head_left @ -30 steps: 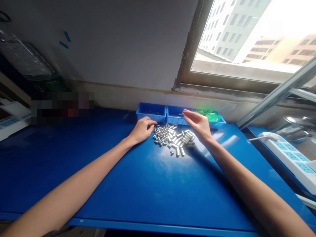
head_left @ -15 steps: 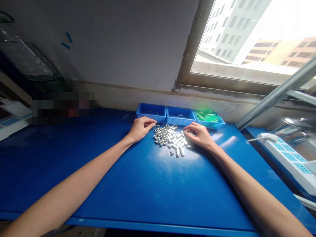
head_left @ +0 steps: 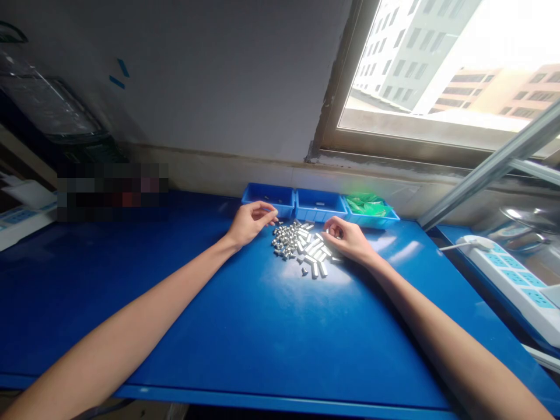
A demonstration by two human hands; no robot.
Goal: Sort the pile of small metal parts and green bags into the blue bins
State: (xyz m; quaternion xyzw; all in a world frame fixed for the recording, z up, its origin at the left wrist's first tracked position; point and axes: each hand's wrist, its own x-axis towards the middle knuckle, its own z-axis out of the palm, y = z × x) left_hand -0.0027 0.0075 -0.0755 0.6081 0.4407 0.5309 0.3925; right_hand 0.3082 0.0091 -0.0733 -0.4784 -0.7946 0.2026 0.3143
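A heap of several small silver metal pieces lies on the blue table in front of three blue trays. My left hand is lifted at the heap's left edge, fingers curled in a pinch near the left tray; what it holds is too small to name. My right hand rests at the heap's right edge with fingertips pinched on a metal piece. The middle tray holds a few pieces.
The right tray holds green plastic. A white power strip lies at the right beside a metal rail. A wall and a window stand behind the trays. White equipment sits at the far left.
My right hand came down from above the middle tray to the heap's right edge and closed its fingers. My left hand rose slightly towards the left tray.
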